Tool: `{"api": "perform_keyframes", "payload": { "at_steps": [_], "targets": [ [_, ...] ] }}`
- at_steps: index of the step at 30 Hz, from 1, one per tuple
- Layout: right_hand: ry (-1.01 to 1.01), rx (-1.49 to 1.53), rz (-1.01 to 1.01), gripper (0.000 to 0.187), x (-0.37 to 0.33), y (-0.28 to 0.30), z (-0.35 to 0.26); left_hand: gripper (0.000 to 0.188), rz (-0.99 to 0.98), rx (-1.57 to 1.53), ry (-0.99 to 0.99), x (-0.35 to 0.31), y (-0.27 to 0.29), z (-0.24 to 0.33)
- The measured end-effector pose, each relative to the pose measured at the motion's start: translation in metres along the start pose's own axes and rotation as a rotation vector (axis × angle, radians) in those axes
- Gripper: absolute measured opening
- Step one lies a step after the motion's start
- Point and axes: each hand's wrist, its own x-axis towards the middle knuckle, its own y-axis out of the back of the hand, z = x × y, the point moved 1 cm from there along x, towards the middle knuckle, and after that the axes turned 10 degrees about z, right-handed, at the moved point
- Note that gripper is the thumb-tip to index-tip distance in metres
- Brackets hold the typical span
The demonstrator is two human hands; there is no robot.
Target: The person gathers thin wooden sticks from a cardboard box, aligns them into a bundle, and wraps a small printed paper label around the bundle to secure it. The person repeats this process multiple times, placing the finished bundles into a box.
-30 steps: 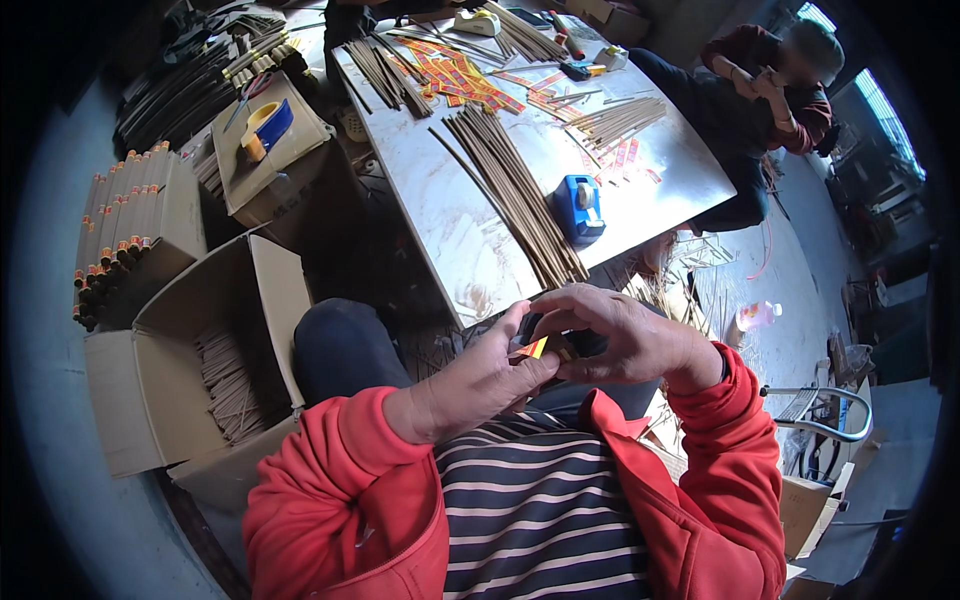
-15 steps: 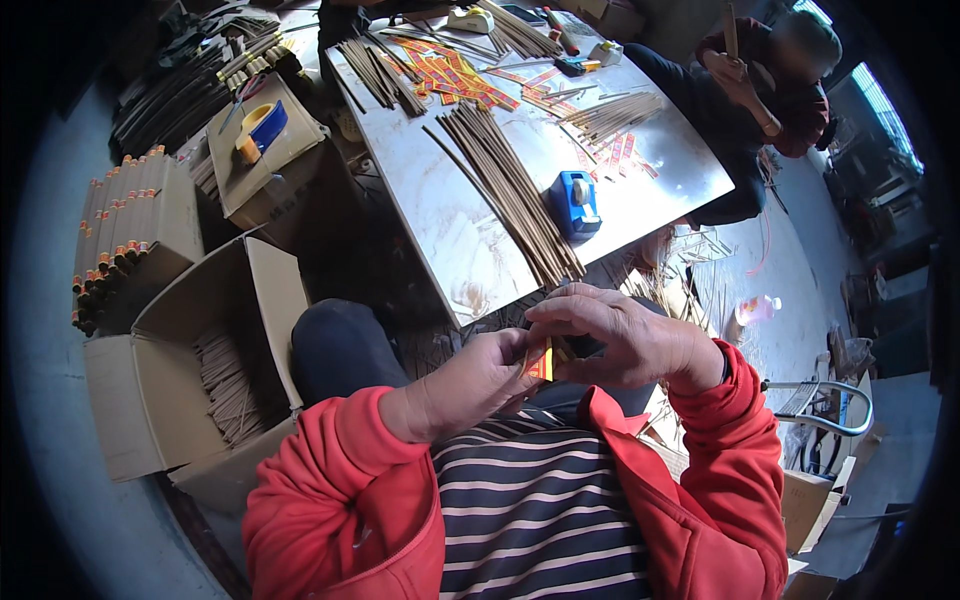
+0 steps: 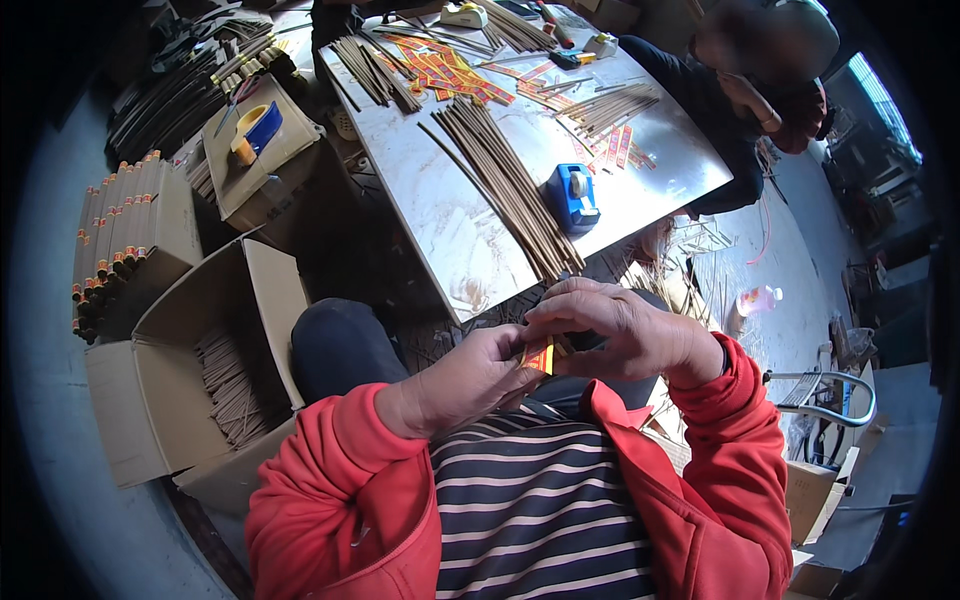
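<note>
A striped shirt [image 3: 540,500] and a red jacket [image 3: 345,490] lie nearest. Just beyond, the left hand [image 3: 455,378] grasps a small red-and-yellow label [image 3: 538,356], its thumb against the label's left side. The right hand [image 3: 625,335] arches over from the right, fingers bent and thumb at the label's right edge; whether it grips anything cannot be told. What lies under the label is hidden by the hands.

On the near left stands an open cardboard box [image 3: 125,415] with thin sticks [image 3: 235,390] inside. To the right, a bent metal tube frame [image 3: 868,410] stands near a pink bottle [image 3: 762,299] on the floor.

Ahead, a pale table [image 3: 430,220] bears a long row of brown sticks [image 3: 505,190], with a blue tape dispenser [image 3: 572,200] just to its right. Farther left, banded bundles [image 3: 125,215] are stacked, and a blue tape roll [image 3: 264,126] sits on a carton [image 3: 225,170]. On the table's far half, loose labels [image 3: 440,65] lie scattered among more sticks [image 3: 375,72]. At far right another person [image 3: 805,120] sits bent forward.
</note>
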Motion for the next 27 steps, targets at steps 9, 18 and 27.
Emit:
{"api": "perform_keyframes", "payload": {
  "at_steps": [9, 18, 27],
  "targets": [
    [-0.099, 0.192, -0.005, 0.036, -0.003, -0.002, 0.004, 0.037, -0.037, -0.005, -0.008, -0.004, -0.001, 0.005],
    [-0.206, 0.293, 0.068, 0.031, -0.011, -0.007, 0.008, 0.037, -0.002, -0.040, 0.001, 0.002, -0.001, 0.001],
    [-0.309, 0.460, 0.180, 0.032, -0.019, -0.019, 0.009, 0.033, 0.034, -0.033, -0.016, 0.002, -0.002, 0.001]
  ]
}}
